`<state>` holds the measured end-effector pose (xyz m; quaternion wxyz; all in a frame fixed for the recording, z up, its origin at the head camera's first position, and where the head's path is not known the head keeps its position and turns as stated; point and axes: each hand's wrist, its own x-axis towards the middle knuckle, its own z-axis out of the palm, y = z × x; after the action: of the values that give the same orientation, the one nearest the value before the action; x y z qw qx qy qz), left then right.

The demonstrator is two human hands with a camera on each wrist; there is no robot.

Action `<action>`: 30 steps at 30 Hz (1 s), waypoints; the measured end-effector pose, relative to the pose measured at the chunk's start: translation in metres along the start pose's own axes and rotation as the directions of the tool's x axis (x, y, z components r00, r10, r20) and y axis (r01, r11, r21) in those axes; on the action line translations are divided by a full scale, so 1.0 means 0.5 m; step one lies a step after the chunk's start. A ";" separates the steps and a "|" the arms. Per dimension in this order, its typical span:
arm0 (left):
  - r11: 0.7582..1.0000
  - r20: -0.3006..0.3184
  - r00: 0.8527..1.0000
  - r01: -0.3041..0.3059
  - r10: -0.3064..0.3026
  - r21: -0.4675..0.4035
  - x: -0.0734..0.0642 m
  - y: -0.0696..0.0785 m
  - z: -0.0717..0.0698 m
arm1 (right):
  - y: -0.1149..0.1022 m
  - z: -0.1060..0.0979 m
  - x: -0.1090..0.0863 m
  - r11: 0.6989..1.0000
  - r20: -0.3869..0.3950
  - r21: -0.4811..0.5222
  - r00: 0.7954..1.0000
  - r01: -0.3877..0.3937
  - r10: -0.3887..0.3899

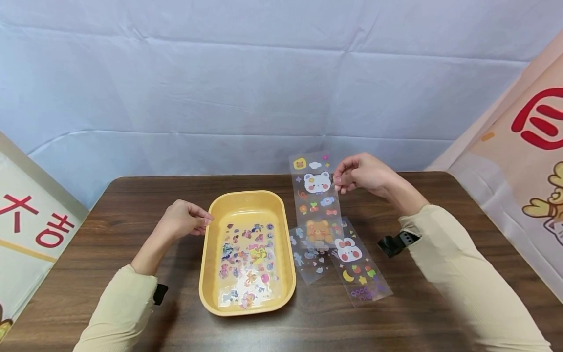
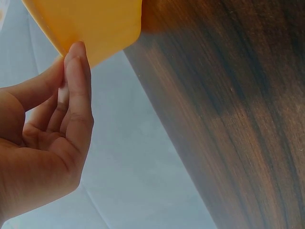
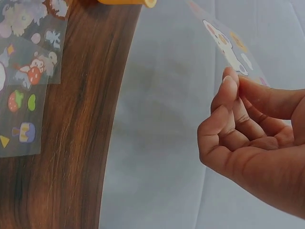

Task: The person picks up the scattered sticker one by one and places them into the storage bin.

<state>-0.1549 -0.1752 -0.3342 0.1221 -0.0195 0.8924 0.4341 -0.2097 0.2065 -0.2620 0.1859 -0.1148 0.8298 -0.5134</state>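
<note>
My left hand (image 1: 186,219) pinches the left rim of a yellow tray (image 1: 204,274) between thumb and fingers, also seen from below in the left wrist view. Inside the tray lies a clear sticker sheet (image 1: 248,266) with many small colourful figures. My right hand (image 1: 362,173) pinches the right edge of a long clear sticker sheet (image 1: 317,183) with a white bear and a brown bear. That sheet is raised upright beside the tray. Its lower end overlaps two other sheets on the table, one with a white rabbit (image 1: 349,252) and one with pale figures (image 1: 310,266).
The dark wooden table (image 1: 334,325) ends at a pale cloth backdrop (image 1: 220,88). Banners with red characters hang at the left (image 1: 35,220) and right (image 1: 536,127). Dark straps sit at both wrists.
</note>
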 end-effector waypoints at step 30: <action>1.000 0.001 1.000 0.006 -0.006 -0.007 0.001 0.001 0.004 | -0.015 0.071 0.031 0.998 -0.035 0.050 0.999 0.040 -0.038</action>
<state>-0.1550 -0.1733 -0.3351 0.1236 -0.0223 0.8907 0.4368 -0.2084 0.1684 -0.2725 0.1648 -0.1175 0.8172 -0.5396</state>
